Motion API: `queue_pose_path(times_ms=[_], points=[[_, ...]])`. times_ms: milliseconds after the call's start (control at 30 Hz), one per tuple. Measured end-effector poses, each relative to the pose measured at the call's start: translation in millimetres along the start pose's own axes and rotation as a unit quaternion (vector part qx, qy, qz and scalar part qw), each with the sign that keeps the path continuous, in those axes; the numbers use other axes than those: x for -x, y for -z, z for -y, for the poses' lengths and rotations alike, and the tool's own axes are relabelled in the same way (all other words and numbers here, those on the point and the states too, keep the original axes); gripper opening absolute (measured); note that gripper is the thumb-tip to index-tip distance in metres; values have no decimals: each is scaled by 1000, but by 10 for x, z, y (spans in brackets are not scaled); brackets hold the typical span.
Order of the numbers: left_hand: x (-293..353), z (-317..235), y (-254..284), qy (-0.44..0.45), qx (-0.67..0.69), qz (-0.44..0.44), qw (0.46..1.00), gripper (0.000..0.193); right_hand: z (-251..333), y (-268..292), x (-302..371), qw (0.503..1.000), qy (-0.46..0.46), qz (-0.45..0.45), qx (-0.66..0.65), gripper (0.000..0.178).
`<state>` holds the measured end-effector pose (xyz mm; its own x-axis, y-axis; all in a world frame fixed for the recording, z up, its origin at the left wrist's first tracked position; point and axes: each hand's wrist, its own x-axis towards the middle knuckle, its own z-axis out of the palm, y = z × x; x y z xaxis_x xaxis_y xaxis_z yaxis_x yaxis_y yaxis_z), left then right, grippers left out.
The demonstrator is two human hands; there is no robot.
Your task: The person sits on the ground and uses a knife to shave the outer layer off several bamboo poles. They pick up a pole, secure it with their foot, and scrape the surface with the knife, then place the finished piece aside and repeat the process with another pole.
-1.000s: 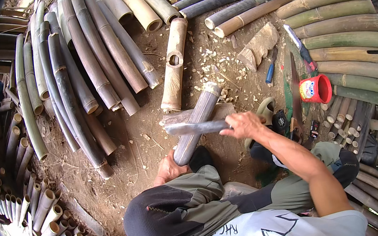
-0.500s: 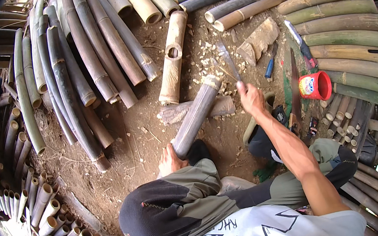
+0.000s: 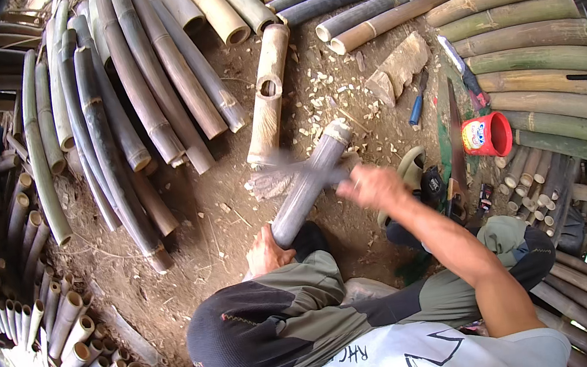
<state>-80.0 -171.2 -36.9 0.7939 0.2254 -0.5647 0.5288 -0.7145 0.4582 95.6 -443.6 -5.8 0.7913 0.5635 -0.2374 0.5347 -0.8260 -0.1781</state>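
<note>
My left hand (image 3: 267, 251) is wrapped round the near end of a grey-brown bamboo tube (image 3: 296, 212), close to my knee. The tube slants away to the right, its pale, trimmed far end raised over a short log (image 3: 267, 185) on the ground. In my right hand (image 3: 375, 188), fingers closed on the handle, is a machete (image 3: 299, 169). Its blade is smeared by motion and lies across the tube's upper side, pointing left; whether it touches the bamboo I cannot tell. Pale wood chips (image 3: 362, 108) are scattered past the tube's far end.
A bamboo piece with a hole (image 3: 271, 85) lies ahead. Long bamboo poles (image 3: 138, 93) fill the left, cut lengths (image 3: 524, 38) the right. A wood chunk (image 3: 397, 67), a blue-handled tool (image 3: 416, 110), a saw (image 3: 456, 138) and a red cup (image 3: 499, 133) lie to the right.
My right hand has come left and nearer, and the machete has swung from pointing away to lying across the bamboo tube. My left hand keeps its hold on the tube.
</note>
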Motion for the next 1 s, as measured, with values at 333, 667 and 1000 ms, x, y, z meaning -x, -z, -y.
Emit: queue_pose_path(times_ms=[333, 667, 1000], points=[[68, 1, -95, -27, -4, -67, 997, 73, -124, 220, 36, 996, -3, 89, 16, 77], [169, -74, -266, -31, -67, -104, 992, 84, -156, 125, 141, 995, 89, -40, 31, 77], [71, 21, -89, -12, -14, -25, 1000, 87, -115, 41, 185, 997, 70, 10, 13, 78]])
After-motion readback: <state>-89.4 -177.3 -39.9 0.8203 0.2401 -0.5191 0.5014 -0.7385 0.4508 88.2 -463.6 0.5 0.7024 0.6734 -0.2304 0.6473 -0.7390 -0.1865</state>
